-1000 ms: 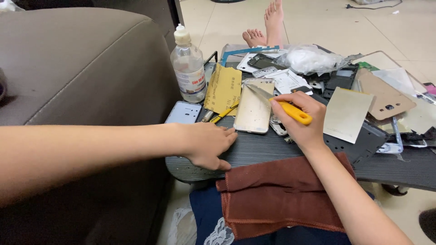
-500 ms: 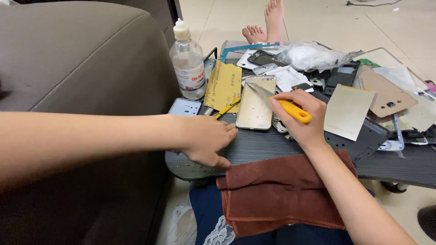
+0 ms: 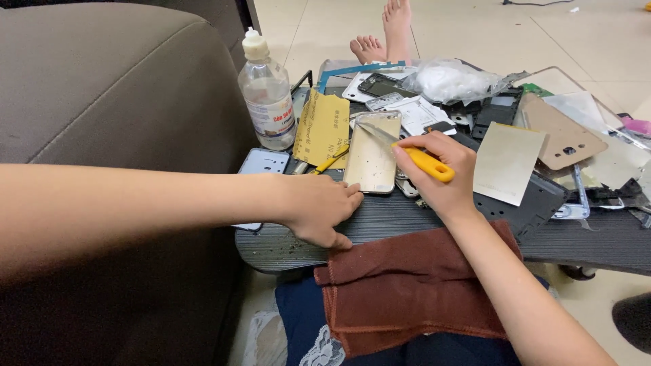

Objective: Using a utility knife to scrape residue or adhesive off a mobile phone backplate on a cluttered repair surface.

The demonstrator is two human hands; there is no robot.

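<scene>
Right hand [image 3: 444, 179] gripping yellow-handled knife [image 3: 426, 163] over gold phone cover [image 3: 371, 161], left hand [image 3: 322, 210] flat, half-full clear bottle [image 3: 266, 95] nearby

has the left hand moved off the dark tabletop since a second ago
No. The left hand rests on the dark tabletop just below the gold phone cover, as before.

The right hand [image 3: 441, 177] wraps the yellow-handled knife [image 3: 428, 163], so most of the handle is covered; only its rear end and the blade show. The left hand [image 3: 324, 209] hides the near corner of the gold phone back cover [image 3: 371, 161], and its palm side cannot be seen. The brown cloth [image 3: 413, 288] covers the table [image 3: 610, 237] edge and the lap beneath. The table's right side runs out of frame, and the small parts there are too jumbled to identify.
</scene>
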